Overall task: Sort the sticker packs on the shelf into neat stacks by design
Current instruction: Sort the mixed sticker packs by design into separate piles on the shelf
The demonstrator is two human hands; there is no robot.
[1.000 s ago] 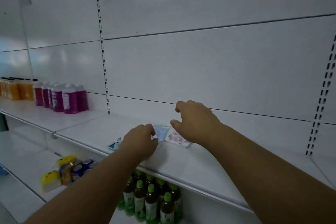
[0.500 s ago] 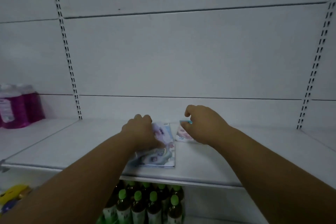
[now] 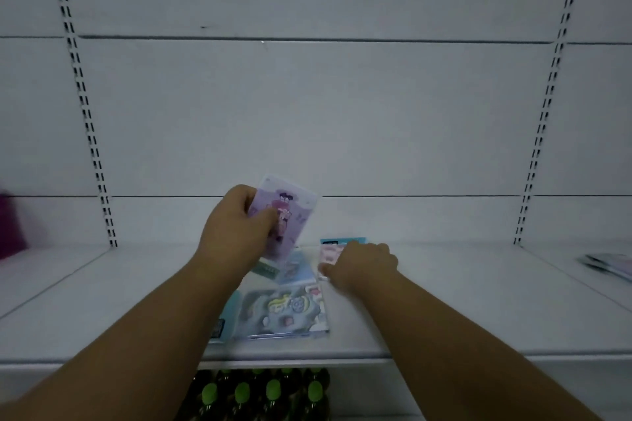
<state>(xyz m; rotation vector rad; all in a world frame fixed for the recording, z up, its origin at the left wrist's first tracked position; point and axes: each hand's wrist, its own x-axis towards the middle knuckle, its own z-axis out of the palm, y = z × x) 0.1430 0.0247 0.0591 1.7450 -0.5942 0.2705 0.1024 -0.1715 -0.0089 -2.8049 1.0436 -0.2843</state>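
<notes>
My left hand [image 3: 236,232] holds a purple sticker pack [image 3: 287,212] lifted above the white shelf [image 3: 444,311], tilted upright with a cartoon figure facing me. Under it lie a light-blue pack [image 3: 294,270] and a larger teal-grey pack [image 3: 284,313] near the shelf's front edge, over a blue one at its left. My right hand [image 3: 362,265] rests palm down on a small pink pack [image 3: 330,255], fingers curled over its near edge. A blue pack [image 3: 342,241] peeks out behind the pink one.
More flat packs [image 3: 612,267] lie at the far right of the shelf. A magenta bottle [image 3: 10,225] shows blurred at the left edge. Green-capped bottles [image 3: 260,393] stand on the shelf below. Slotted uprights [image 3: 89,120] flank the white back panel.
My left hand has lifted the purple pack off the pile and raised it upright. My right hand has settled lower onto the pink pack. The view has swung right and closer.
</notes>
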